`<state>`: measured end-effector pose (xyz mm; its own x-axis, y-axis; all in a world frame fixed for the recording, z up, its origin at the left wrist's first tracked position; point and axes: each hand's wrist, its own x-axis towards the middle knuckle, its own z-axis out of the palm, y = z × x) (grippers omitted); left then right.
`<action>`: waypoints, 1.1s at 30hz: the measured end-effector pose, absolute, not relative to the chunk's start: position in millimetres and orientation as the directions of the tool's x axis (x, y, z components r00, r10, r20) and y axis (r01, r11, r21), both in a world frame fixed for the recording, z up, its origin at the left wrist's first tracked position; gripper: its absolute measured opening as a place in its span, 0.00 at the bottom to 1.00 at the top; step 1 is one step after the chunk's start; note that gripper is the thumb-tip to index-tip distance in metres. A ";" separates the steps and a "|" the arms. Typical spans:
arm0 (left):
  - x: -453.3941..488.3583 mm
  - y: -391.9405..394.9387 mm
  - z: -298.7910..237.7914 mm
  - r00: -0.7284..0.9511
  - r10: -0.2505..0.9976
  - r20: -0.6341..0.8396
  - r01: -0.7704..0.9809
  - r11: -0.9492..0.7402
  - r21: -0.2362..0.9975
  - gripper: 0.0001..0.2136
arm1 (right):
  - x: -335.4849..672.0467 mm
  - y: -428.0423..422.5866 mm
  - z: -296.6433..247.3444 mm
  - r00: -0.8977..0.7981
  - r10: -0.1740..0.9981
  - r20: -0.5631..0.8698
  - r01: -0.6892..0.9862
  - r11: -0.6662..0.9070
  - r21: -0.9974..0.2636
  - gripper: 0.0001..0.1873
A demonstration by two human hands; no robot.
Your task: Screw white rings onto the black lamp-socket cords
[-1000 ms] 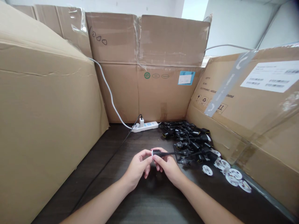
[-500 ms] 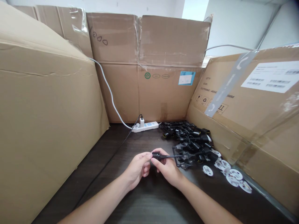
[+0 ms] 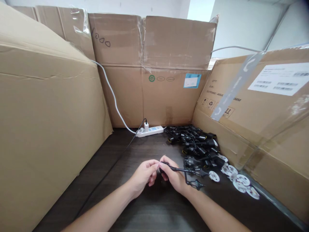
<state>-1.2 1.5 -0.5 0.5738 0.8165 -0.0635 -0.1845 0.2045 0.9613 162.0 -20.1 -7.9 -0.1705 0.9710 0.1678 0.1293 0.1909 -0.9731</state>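
Observation:
A black miniature street lamp (image 3: 180, 169) with several lantern heads lies sideways across my hands, lanterns pointing right. My right hand (image 3: 172, 174) is closed around its base end, thumb on top, and hides most of the base. Thumb and fingertips of my left hand (image 3: 147, 170) pinch at the edge of that base, against the right thumb. Whether some small part sits between the left fingertips is hidden. To the right of the lanterns lies a white round disc (image 3: 214, 176) with small parts on it.
A heap of similar black lamps (image 3: 198, 141) fills the back right of the dark table (image 3: 135, 206), with several white discs (image 3: 241, 183) beside it. A power strip (image 3: 152, 130) with a plugged-in adapter and black cable (image 3: 108, 169) sits at the back. Cardboard boxes (image 3: 53, 129) enclose the sides.
The lamp has been turned in my hands, so its lanterns now point lower right and spread differently. My right fingers cover more of the base; the left hand stays almost in place.

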 end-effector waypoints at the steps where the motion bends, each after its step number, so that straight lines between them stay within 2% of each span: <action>1: -1.2 1.2 -0.8 0.583 0.810 -0.059 -0.183 0.202 0.962 0.16 | 161.8 -19.5 -8.2 -0.163 0.974 0.155 0.113 0.174 -0.978 0.16; 8: -0.8 -2.0 5.0 0.622 0.783 -0.021 -0.201 0.186 0.962 0.16 | 159.2 -19.4 -2.6 -0.167 0.979 0.121 -0.003 0.122 -0.992 0.17; 14: -2.4 -0.8 10.5 0.633 0.771 -0.063 -0.214 0.253 0.944 0.15 | 160.6 -18.8 1.4 -0.180 0.977 0.118 -0.004 0.119 -0.993 0.16; 23: -0.7 1.0 6.3 0.585 0.811 -0.021 -0.109 0.104 0.989 0.20 | 160.2 -19.5 3.3 -0.171 0.978 0.121 0.020 0.126 -0.992 0.16; 33: 0.1 0.9 3.4 0.587 0.808 -0.057 -0.083 0.130 0.988 0.17 | 160.6 -20.6 3.2 -0.164 0.980 0.117 0.083 0.132 -0.988 0.14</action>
<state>0.1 0.9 3.4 0.5869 0.8077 -0.0570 -0.0833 0.1302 0.9880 160.6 -20.6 3.2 -0.1636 0.9796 0.1169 0.0826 0.1317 -0.9878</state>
